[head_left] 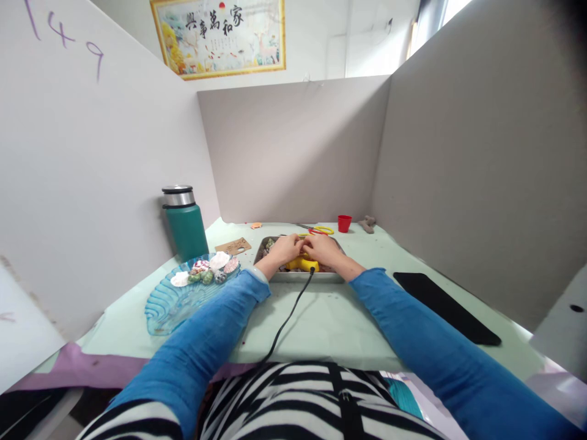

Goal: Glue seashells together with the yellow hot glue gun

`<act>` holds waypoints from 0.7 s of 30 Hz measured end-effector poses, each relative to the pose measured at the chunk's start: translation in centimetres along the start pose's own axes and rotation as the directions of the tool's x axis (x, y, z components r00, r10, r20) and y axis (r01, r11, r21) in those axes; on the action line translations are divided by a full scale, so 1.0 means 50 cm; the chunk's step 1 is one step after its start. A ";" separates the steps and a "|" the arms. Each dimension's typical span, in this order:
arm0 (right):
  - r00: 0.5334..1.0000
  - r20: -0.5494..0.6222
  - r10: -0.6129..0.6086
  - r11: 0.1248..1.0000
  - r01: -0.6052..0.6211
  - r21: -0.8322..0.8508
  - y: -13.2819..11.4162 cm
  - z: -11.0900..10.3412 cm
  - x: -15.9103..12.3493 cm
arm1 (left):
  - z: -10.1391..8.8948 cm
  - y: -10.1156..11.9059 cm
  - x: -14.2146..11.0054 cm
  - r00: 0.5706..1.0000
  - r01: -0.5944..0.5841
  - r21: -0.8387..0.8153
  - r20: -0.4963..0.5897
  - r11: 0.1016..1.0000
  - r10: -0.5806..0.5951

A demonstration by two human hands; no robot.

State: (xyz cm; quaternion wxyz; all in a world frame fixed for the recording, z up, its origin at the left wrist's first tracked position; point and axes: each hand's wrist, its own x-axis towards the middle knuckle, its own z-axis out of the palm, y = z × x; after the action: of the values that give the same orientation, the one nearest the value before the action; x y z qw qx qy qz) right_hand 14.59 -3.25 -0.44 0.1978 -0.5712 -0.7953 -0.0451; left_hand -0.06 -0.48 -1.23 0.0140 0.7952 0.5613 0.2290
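Note:
My left hand (285,248) and my right hand (323,249) meet over a shallow metal tray (300,278). Their fingers are bent inward and pressed close together at the fingertips; whatever is between them is too small or hidden to name. Just beneath them in the tray lies a yellow corded tool (306,264) that looks like a glue gun, its black cord (290,316) running over the tray's front rim toward my body. Shell-like pieces (267,245) show at the tray's left end. The hands cover much of the tray's contents.
A blue glass shell-shaped dish (167,308) holds several seashells (219,261) on the left, beside a green bottle (186,226). Behind the tray are brown card (233,246), yellow-handled scissors (321,230) and a red cup (343,223). A black flat pad (444,307) lies right. Grey partitions (298,153) enclose the table.

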 end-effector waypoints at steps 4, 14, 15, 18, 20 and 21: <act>1.000 -0.006 -0.011 1.000 0.011 -0.004 0.002 0.002 0.001 | 0.004 -0.003 0.002 1.000 -0.006 -0.001 0.003 1.000 0.006; 1.000 -0.010 -0.023 1.000 0.023 -0.011 0.004 0.005 0.004 | 0.002 -0.001 -0.002 0.999 -0.043 0.010 -0.007 0.999 0.043; 1.000 -0.007 -0.022 1.000 0.022 -0.013 0.004 0.004 0.004 | 0.001 -0.001 -0.002 0.999 -0.046 0.012 -0.007 0.999 0.046; 1.000 -0.001 -0.018 1.000 0.018 -0.014 0.003 0.004 0.003 | 0.001 0.000 -0.003 0.999 -0.053 0.018 -0.008 0.998 0.053; 1.000 -0.003 -0.020 1.000 0.020 -0.014 0.002 0.004 0.002 | 0.000 0.001 -0.003 0.999 -0.054 0.025 -0.005 0.998 0.054; 1.000 -0.006 -0.022 1.000 0.022 -0.015 0.002 0.003 0.002 | 0.000 0.001 -0.003 0.999 -0.053 0.028 -0.002 0.998 0.053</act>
State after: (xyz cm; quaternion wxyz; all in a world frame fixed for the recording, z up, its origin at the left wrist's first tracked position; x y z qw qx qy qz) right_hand 14.61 -3.08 -0.58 0.1955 -0.5639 -0.8005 -0.0548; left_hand -0.04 -0.62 -1.27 -0.0040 0.8095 0.5433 0.2226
